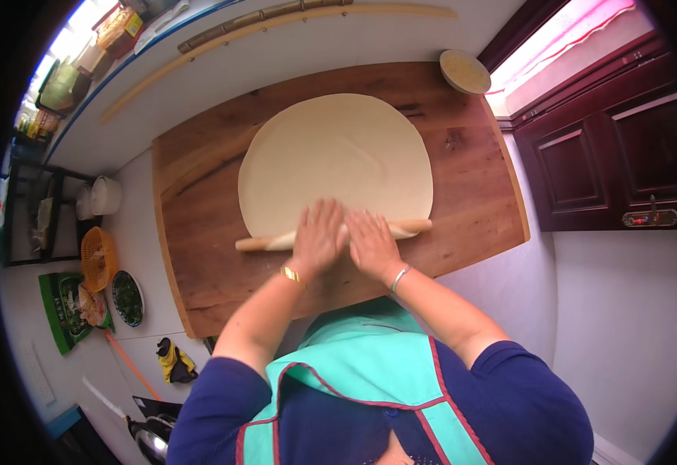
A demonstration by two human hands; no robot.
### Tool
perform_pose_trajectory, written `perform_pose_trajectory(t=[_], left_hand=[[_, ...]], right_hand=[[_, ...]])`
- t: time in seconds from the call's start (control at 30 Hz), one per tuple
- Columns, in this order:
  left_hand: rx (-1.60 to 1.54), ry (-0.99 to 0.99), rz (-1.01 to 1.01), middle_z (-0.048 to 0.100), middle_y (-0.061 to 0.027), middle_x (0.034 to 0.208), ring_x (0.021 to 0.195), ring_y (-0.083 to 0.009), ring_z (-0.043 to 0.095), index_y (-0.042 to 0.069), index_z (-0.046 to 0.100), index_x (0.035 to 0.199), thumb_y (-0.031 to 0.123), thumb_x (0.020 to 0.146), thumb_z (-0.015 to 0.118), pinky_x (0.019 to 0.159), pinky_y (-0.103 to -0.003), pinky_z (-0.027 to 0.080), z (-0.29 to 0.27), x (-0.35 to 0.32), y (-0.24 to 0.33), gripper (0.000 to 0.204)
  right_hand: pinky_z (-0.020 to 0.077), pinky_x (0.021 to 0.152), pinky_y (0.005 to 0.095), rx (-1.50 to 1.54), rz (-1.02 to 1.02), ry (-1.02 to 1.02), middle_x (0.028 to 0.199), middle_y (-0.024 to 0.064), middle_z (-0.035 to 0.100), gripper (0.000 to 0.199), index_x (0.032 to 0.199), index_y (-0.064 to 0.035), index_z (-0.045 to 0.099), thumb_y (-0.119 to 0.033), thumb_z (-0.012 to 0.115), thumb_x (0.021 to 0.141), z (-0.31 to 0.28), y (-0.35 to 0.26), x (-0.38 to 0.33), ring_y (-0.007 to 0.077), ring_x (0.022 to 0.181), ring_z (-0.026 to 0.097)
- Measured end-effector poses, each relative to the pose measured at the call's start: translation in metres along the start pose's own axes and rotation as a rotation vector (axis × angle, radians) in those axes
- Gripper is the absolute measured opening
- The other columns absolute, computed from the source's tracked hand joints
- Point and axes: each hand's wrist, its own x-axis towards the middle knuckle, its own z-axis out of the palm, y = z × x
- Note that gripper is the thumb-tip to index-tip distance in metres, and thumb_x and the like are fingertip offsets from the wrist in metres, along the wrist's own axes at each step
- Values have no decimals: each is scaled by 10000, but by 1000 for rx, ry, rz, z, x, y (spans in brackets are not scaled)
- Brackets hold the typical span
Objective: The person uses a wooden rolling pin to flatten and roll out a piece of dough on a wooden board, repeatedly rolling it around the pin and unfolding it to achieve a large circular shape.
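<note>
White surface (292,46) runs along far side, carrying wooden board (478,194). Dark red cabinet (609,163) right of board, panelled doors, metal latch (650,218). Bright window (555,54) above cabinet, daylight pouring in. Pale floor (625,325) below cabinet. Left of board: black shelf rack (32,217), orange basket (97,257), bowl of greens (128,297), yellow gloves (174,361).

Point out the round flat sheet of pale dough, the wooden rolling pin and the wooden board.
Round flat sheet of pale dough (335,159), head view, its middle.
Wooden rolling pin (257,243), head view, left end.
Wooden board (474,186), head view, bare right part.
</note>
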Motion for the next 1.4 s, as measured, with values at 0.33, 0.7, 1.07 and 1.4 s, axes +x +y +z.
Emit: perform_pose_trajectory(t=[0.33, 0.7, 1.07, 1.4], left_hand=[[-54, 335, -265, 474, -147, 1399, 1300, -368, 416, 59, 524, 1293, 244, 942, 500, 1068, -546, 306, -23, 101, -43, 398], [16, 486, -301, 537, -149, 1312, 1237, -340, 461, 87, 577, 1240, 271, 913, 498, 1071, -541, 292, -39, 206, -107, 384], [197, 402, -421, 659, -103, 780, 751, -313, 610, 80, 645, 723, 252, 874, 517, 751, -474, 471, -59, 255, -180, 262], [1, 86, -330, 668, -130, 847, 820, -312, 633, 87, 664, 786, 284, 899, 476, 720, -469, 497, -22, 34, -45, 295]], right_hand=[[280, 1082, 500, -71, 79, 69, 1302, 120, 563, 464, 1278, -63, 538, -308, 561, 884, -65, 47, 202, 297, 1270, 463], [285, 1053, 567, -216, 65, 292, 1290, 99, 572, 363, 1187, -69, 599, -241, 530, 875, -39, 114, 304, 263, 1264, 474], [450, 817, 484, -71, 270, -40, 920, 133, 667, 282, 885, -73, 671, -287, 486, 898, -15, 210, 362, 321, 921, 605], [445, 747, 458, -26, 210, 199, 809, 100, 646, 306, 735, -110, 644, -267, 431, 889, -32, 109, 75, 285, 854, 602]])
